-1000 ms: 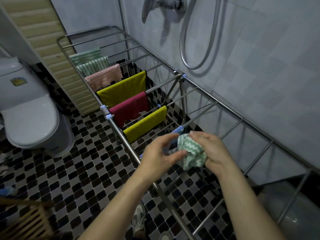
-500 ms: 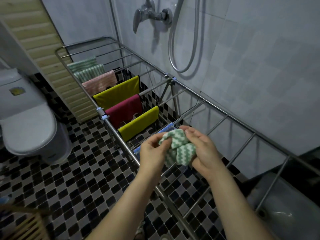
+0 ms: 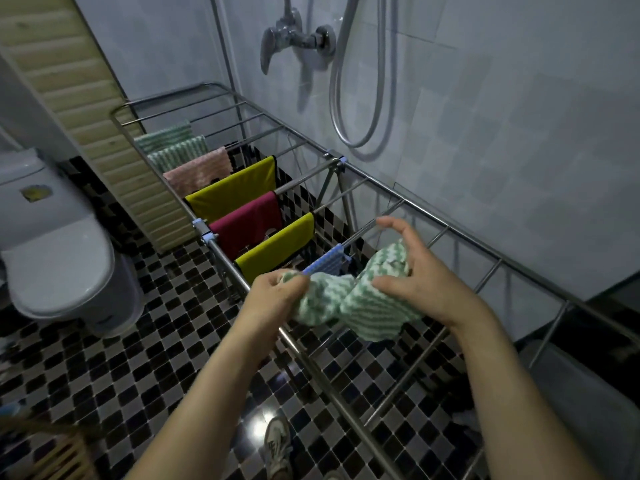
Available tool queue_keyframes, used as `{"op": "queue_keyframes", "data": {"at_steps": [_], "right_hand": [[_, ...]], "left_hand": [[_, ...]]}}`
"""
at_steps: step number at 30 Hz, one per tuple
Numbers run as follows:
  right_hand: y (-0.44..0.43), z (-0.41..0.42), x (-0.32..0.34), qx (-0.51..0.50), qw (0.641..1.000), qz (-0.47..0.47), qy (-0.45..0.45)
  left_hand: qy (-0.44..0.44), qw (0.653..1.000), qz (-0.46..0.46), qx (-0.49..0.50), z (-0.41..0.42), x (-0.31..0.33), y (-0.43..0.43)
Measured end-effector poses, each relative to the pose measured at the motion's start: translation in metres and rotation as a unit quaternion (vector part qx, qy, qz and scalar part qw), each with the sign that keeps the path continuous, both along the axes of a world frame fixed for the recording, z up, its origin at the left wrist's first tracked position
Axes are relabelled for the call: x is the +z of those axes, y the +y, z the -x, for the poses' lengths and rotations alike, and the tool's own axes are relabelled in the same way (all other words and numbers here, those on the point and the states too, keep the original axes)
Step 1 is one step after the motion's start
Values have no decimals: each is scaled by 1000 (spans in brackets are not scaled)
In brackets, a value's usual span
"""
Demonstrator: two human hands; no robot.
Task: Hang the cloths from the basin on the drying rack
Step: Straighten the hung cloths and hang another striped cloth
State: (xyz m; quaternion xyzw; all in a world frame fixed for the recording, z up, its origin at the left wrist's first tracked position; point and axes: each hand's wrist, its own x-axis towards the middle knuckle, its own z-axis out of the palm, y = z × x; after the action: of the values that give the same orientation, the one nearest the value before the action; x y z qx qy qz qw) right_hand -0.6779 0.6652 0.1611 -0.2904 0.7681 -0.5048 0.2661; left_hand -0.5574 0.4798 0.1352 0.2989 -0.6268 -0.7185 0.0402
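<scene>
I hold a green-and-white striped cloth [image 3: 360,299] above the metal drying rack [image 3: 446,223]. My left hand [image 3: 273,292] pinches its left corner. My right hand [image 3: 412,271] holds the right part with the thumb under a fold and the fingers spread above. The cloth is partly pulled open between both hands. On the rack's bars hang several cloths: two green striped [image 3: 173,147], a pink one [image 3: 197,171], two yellow [image 3: 232,192], a dark red one [image 3: 247,221] and a blue one [image 3: 325,263] just behind my hands. A grey basin [image 3: 585,400] shows at the lower right under the rack.
A white toilet [image 3: 59,251] stands at the left on the black-and-white checkered floor. A shower tap and hose [image 3: 360,84] hang on the tiled wall behind the rack. A wooden slatted panel [image 3: 93,112] leans at the back left. My shoe [image 3: 277,445] is below.
The cloth was a bunched ball between both hands; now my hands have moved apart and spread it partly open. The view has tilted down and left.
</scene>
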Motion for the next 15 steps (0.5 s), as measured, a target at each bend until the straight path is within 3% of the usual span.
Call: {"op": "queue_keyframes", "data": {"at_steps": [2, 6, 8, 11, 15], "right_hand": [[2, 1, 12, 33, 996, -60, 61], [0, -3, 29, 102, 979, -149, 97], [0, -5, 32, 125, 964, -200, 124], [-4, -7, 30, 144, 953, -220, 152], [-6, -11, 26, 158, 947, -228, 163]], "left_hand": [[-3, 997, 78, -9, -2, 0, -3], [96, 989, 111, -16, 4, 16, 10], [121, 978, 152, -73, 10, 18, 18], [117, 942, 244, -199, 20, 12, 29], [133, 930, 284, -192, 23, 10, 41]]}}
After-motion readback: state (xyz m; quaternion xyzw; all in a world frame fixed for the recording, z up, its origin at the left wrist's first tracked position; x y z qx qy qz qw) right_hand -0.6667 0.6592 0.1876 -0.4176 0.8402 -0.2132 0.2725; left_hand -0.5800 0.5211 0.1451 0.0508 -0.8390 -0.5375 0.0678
